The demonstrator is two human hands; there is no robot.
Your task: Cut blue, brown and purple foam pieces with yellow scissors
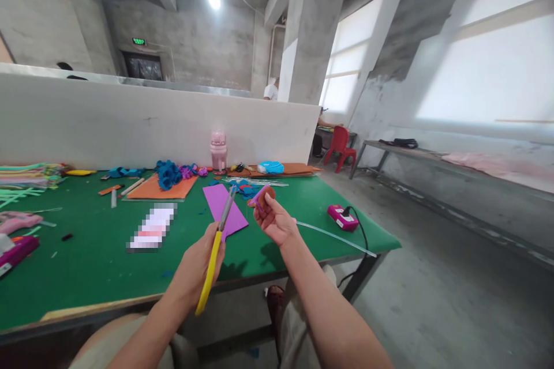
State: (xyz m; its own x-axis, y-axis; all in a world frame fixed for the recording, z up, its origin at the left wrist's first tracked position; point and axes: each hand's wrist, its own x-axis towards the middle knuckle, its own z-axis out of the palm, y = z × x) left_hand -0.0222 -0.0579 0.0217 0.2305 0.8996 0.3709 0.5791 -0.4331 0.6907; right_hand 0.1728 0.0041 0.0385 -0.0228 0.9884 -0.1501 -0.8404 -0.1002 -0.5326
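My left hand (201,259) is closed around a pair of scissors (210,277) with long yellow handles, its metal blades pointing up and away from me. Whether the blades are fully together is hard to make out. Pinched between the fingers of my right hand (279,222) is a small brown and purple piece (267,195) that looks like felt or foam, held above the table. Beyond the blades, a flat purple sheet (236,219) lies on the green tabletop (298,248). Blue scraps (246,189) lie behind my right hand.
A pink bottle (219,153) stands by the white partition. Blue curled pieces (168,174) rest on an orange sheet (182,187). A magenta power strip (341,217) with a black cord sits right, near a clear strip (337,236). A red chair (340,144) stands beyond.
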